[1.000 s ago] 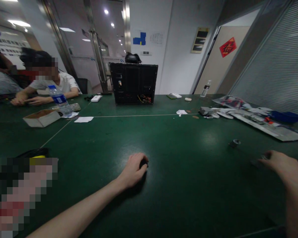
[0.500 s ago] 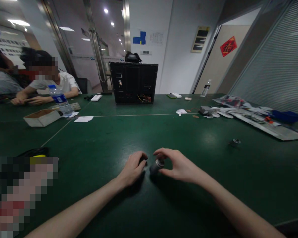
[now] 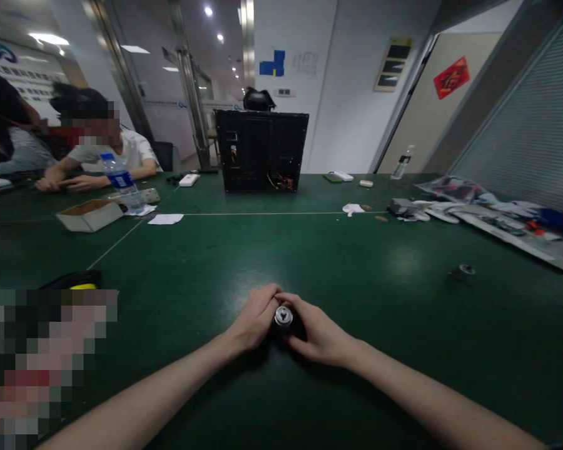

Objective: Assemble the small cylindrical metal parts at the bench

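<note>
A small dark cylinder point(image 3: 284, 317) with a round silvery metal top stands nearly upright on the green table. A dark spot marks the middle of its top. My right hand point(image 3: 316, 331) curves around its right side, thumb at the front and fingers at the back. Against its left side rests my left hand point(image 3: 256, 315), its fingers curled and closed. The fingertips of both hands meet behind the cylinder. Most of the cylinder's body is hidden by my hands and shadow. Farther right, a similar metal-topped piece point(image 3: 466, 270) lies on the table.
Across the table point(image 3: 206, 250) stands a large black panel box point(image 3: 263, 150). A water bottle point(image 3: 122, 184) and an open carton point(image 3: 89, 217) are at the left, near a seated person point(image 3: 98, 150). A board with parts point(image 3: 520, 234) lies at the right.
The cylinder has gone from tilted to nearly upright and slightly left. My hands, apart before, have come together around it. The view has turned slightly left.
</note>
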Demonstrator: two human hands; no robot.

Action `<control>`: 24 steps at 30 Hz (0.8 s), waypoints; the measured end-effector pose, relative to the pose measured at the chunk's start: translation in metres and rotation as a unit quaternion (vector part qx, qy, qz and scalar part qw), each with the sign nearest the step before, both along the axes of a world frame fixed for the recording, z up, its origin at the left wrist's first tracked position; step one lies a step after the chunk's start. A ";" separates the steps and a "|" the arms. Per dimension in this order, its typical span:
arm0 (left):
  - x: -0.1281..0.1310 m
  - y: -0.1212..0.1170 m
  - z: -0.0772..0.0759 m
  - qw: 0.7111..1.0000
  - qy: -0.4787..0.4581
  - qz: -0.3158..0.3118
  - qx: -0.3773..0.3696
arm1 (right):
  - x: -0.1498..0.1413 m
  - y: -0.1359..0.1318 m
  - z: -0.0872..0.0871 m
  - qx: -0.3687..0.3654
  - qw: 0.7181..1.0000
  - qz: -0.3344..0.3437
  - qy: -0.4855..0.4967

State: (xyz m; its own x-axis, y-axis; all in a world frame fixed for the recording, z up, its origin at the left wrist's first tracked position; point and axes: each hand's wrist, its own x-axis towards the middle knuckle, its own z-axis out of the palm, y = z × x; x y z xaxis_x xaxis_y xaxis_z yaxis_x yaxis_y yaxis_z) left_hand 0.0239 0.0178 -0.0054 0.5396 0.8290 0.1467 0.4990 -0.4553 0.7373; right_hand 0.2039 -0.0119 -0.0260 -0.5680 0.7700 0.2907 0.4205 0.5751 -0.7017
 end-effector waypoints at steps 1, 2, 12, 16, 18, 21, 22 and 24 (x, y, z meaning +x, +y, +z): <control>0.000 0.000 0.000 1.000 -0.001 0.000 -0.001 | 0.000 0.000 -0.001 0.002 1.000 0.000 0.004; 0.001 0.001 -0.001 1.000 -0.001 -0.001 -0.001 | -0.001 -0.001 -0.002 0.005 1.000 0.000 0.005; 0.004 0.003 -0.005 1.000 0.005 -0.010 0.008 | 0.003 -0.001 -0.006 0.020 1.000 0.002 -0.020; 0.005 0.002 -0.004 1.000 0.007 -0.007 0.009 | 0.003 -0.002 -0.004 0.018 1.000 0.004 -0.025; 0.006 0.002 -0.004 1.000 0.011 -0.006 0.007 | 0.004 -0.002 -0.003 0.013 1.000 0.001 -0.029; 0.006 0.002 -0.004 1.000 0.014 -0.005 0.007 | 0.004 -0.003 -0.007 0.014 0.999 -0.007 -0.037; 0.006 0.002 -0.004 1.000 0.013 -0.004 0.007 | 0.004 -0.003 -0.009 0.019 0.999 -0.009 -0.039; 0.006 0.003 -0.005 1.000 0.010 -0.006 0.006 | 0.004 -0.003 -0.013 0.030 0.999 -0.009 -0.041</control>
State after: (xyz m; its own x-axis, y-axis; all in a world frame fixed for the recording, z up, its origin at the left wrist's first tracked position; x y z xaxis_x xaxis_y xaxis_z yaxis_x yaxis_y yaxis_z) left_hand 0.0298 0.0203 -0.0104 0.5517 0.8212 0.1456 0.5082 -0.4695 0.7220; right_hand 0.2077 -0.0151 -0.0386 -0.5785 0.7623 0.2901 0.4854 0.6076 -0.6287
